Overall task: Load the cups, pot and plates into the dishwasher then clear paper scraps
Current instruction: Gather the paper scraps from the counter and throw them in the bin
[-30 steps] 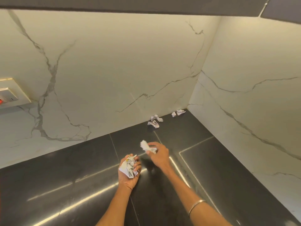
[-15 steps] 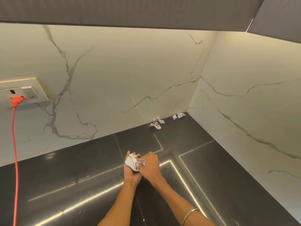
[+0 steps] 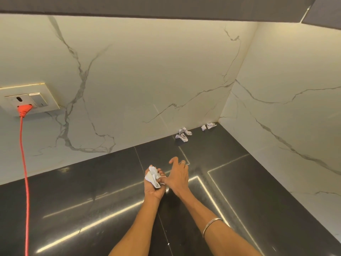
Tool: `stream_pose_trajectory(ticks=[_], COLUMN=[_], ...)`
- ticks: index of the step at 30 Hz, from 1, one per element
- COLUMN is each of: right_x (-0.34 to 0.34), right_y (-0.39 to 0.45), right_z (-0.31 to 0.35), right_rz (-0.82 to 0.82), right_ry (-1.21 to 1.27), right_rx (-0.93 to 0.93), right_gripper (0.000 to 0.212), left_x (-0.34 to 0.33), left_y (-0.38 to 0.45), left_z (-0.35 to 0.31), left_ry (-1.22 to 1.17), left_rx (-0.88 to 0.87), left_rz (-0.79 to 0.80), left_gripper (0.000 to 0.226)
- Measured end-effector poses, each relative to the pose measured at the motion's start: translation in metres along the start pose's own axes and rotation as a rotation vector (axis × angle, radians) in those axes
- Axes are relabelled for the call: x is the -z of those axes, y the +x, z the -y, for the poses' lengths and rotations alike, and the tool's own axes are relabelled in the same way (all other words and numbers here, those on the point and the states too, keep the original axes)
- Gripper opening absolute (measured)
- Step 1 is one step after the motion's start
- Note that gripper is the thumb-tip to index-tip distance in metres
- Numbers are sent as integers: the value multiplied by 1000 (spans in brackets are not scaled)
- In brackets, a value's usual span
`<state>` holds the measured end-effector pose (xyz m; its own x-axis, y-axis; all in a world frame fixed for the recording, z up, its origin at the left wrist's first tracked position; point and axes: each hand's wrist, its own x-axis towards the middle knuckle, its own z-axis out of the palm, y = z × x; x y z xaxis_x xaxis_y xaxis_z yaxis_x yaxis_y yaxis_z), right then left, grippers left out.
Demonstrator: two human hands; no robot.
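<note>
A: From the head view, where do the loose scraps lie from the fingers?

B: Up and to the right of them in the frame. The right hand (image 3: 178,177) sits at lower centre, back up, fingers spread and holding nothing. The nearer scraps (image 3: 182,136) lie against the foot of the marble wall (image 3: 140,74), right of centre; the corner scraps (image 3: 208,126) sit further right, where the two walls meet.

A: Which hand is closer?

B: The right, I judge. The left hand (image 3: 153,183), just beside it, is curled around a crumpled wad of paper (image 3: 153,177).

A: Any long axis to line up with?

B: No, they are small irregular crumples. The nearer ones are two or three pieces touching or almost so.

A: Anything in the way?

B: Bare black countertop (image 3: 239,182) between. The orange cord (image 3: 25,163) hangs at far left, well apart.
</note>
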<state>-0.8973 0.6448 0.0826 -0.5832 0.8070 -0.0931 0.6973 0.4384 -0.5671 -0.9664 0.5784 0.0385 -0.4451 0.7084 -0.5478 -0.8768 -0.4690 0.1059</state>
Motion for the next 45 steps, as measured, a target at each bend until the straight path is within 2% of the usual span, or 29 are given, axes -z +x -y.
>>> stream_pose_trajectory(ticks=[2,4,8,11,14,16,19,22,25,27,29,31,32,35,37,41,45], right_x=[5,7,11,29,39,38,35,40,47,46,43,39,37,30,22,7,12], right_y=[7,14,35,62,90,106,127,144,163,181,204,226,235,248,244,222,213], right_z=[-3,-7,-13,-18,-24,-30,-43,-50,-57,-59,-60,-60,-59,-55,-58,-69,-65], right_rz=[19,103,540,765,875,770,333,-24,-201,-191,-81,48,98,147,170,44,-9], right_ry=[-81,-9,287,288,219,226,295,332,333,361,374,248,184,48,-109,-222,-170], right_rx=[-21,-21,-52,-40,-27,-55,-110,-109,-11,27,19,27,41,115,154,177,162], right_gripper=[82,86,90,84,71,61,48,48,43,50,69,84,84,59,53,45,47], left_x=[-4,-6,-1,-2,-4,-6,-10,-13,-17,-20,-20,-20,-19,-18,-15,1,6], left_y=[5,12,23,26,33,37,44,49,51,49,49,49,49,49,50,56,54], left_z=[0,0,-4,-6,-7,-9,-10,-11,-9,-7,-7,-7,-7,-7,-6,-2,-2], left_ry=[-1,15,37,50,55,79,102,101,132,173,220,248,246,205,192,259,259], left_rx=[9,25,92,110,103,93,86,94,104,104,113,122,121,112,100,66,76], left_rz=[16,40,116,160,141,144,149,103,50,23,10,8,7,11,12,47,69], left_gripper=[22,20,21,41,48,48,45,30,18,17,15,15,15,16,16,15,25])
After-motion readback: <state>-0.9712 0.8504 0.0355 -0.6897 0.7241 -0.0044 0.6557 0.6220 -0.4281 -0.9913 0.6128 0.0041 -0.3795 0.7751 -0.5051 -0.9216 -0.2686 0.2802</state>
